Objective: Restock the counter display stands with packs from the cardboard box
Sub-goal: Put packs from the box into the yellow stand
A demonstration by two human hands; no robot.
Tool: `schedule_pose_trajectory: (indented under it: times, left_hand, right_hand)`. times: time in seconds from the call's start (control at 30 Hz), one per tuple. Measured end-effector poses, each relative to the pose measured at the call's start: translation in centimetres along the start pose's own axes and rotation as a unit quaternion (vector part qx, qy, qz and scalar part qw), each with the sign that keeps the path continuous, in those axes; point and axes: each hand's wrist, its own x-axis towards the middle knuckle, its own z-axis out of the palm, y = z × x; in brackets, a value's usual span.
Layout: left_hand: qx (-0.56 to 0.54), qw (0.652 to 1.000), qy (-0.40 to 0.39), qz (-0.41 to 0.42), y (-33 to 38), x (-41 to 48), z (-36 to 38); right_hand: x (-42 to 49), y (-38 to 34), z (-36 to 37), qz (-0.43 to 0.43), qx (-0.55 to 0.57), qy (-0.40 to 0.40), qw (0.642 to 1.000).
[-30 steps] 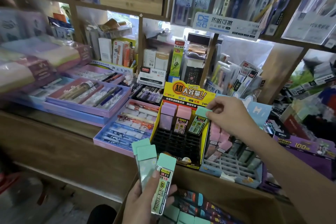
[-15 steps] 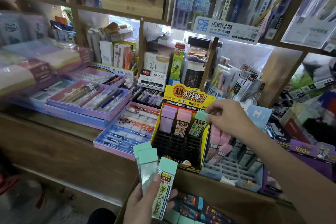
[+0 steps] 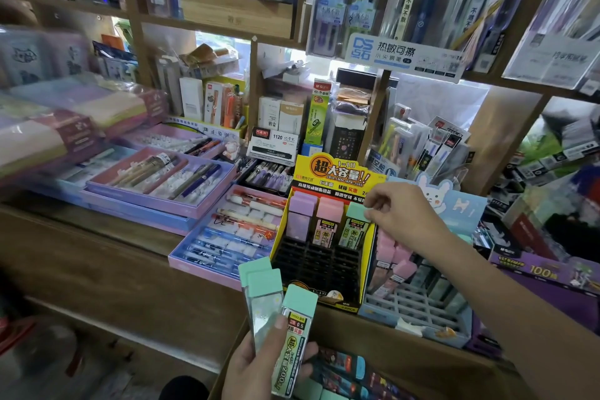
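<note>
- Mint-capped clear plastic lead pack [image 3: 356, 216] is pinched at its cap by the right hand [image 3: 401, 214], at the back-right slot of the yellow card display stand [image 3: 324, 172].
- Three matching packs [image 3: 285, 318] are gripped, fanned, by the left hand [image 3: 259, 364] above the brown cardboard box [image 3: 406, 360].
- Risk: pack could be jammed if tilted; spares could be dropped if the grip is loosened.

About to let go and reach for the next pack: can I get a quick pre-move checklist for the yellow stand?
1. Placed teal pack upright in the back row of the yellow stand, beside the pink pack: ok.
2. That pack fully seated: cannot tell; fingers cover part of its cap.
3. The right hand clear of it: not ok; it pinches the cap.
4. Free slots in the black grid: ok, many.
5. More teal packs in the left hand: ok, three.
</note>
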Motion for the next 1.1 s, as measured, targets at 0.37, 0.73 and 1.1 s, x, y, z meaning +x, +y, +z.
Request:
schedule_pose_trajectory:
  times: [0.37,0.73,1.1]
  left_hand:
    - [0.0,0.999,0.007,-0.032,0.0,-0.4,0.3]
    - [-0.048,0.999,-0.005,0.005,-0.5,-0.8,0.5]
    - [-0.022,1.0,-0.014,0.005,-1.0,-0.4,0.5]
  right_hand:
    - [-0.3,-1.1,-0.1,-0.048,-0.125,-0.024,0.991]
    - [-5.5,-4.1,0.8,-0.011,0.164,-0.057,0.985]
    - [-9.4,-4.6,3.2,-0.028,0.224,-0.255,0.94]
